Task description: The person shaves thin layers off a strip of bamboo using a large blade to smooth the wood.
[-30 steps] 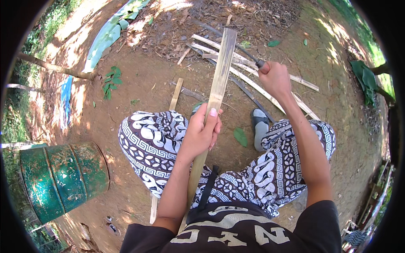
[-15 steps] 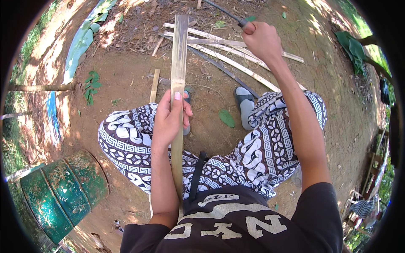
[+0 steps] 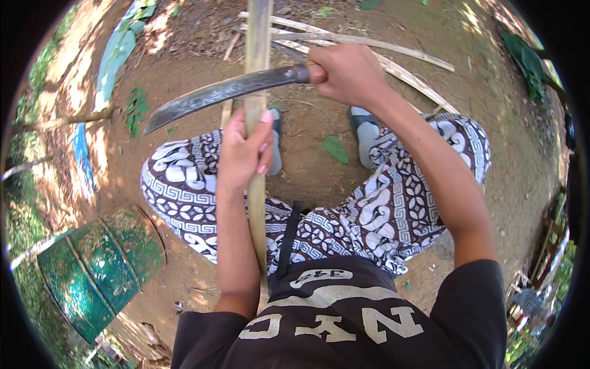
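My left hand (image 3: 244, 147) is closed around a long, flat bamboo strip (image 3: 258, 43), thumb along its face. The strip runs from my waist up past the top edge of the view. Wrapped round the wooden handle of a machete (image 3: 227, 92), my right hand (image 3: 347, 74) sits to the right of the strip. The machete's dark, slightly curved blade crosses over the strip just beyond my left hand, its tip pointing left. Whether the edge touches the bamboo I cannot tell.
Several split bamboo strips (image 3: 393, 46) lie on the dirt ahead, beyond my sandalled feet (image 3: 367, 138). A rusty green drum (image 3: 101, 270) lies at the left. Long green leaf sheets (image 3: 117, 58) are at the far left, and a fallen leaf (image 3: 335, 149) rests between my feet.
My right hand has come down and to the left, bringing the machete blade across the bamboo strip. My left hand keeps its grip on the strip, which now reaches beyond the top edge.
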Tool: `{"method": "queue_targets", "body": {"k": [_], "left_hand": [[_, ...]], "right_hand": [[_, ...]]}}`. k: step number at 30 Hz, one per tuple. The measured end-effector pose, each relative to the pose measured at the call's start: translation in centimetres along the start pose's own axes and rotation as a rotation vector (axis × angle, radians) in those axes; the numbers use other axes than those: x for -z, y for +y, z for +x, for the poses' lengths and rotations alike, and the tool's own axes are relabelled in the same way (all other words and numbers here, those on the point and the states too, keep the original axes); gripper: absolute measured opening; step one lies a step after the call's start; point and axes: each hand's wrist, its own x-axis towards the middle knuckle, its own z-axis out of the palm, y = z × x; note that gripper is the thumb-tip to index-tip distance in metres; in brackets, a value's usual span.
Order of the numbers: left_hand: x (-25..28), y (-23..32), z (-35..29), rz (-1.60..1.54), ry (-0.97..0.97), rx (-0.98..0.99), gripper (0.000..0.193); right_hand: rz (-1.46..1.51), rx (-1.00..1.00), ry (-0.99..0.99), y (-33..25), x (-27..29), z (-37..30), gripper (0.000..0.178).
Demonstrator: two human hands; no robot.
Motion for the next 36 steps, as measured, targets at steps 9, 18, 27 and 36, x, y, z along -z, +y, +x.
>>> {"method": "queue_targets", "body": {"k": [9, 18, 27, 36], "left_hand": [[0.2, 0.8, -0.8, -0.066, -0.087, 0.055, 0.031], [-0.8, 0.9, -0.7, -0.049, -0.083, 0.044, 0.021], [0.0, 0.9, -0.8, -0.150, -0.116, 0.119, 0.022], [-0.1, 0.5, -1.3, -0.081, -0.123, 0.090, 0.023]], "right_hand": [[0.013, 0.071, 0.027, -1.5, -0.3, -0.9, 0.014], [-0.104, 0.039, 0.135, 2.8, -0.6, -0.3, 0.014], [-0.102, 0.071, 0.068, -0.5, -0.7, -0.3, 0.012], [-0.129, -0.138, 0.091, 1.6, 0.4, 1.2, 0.012]]}}
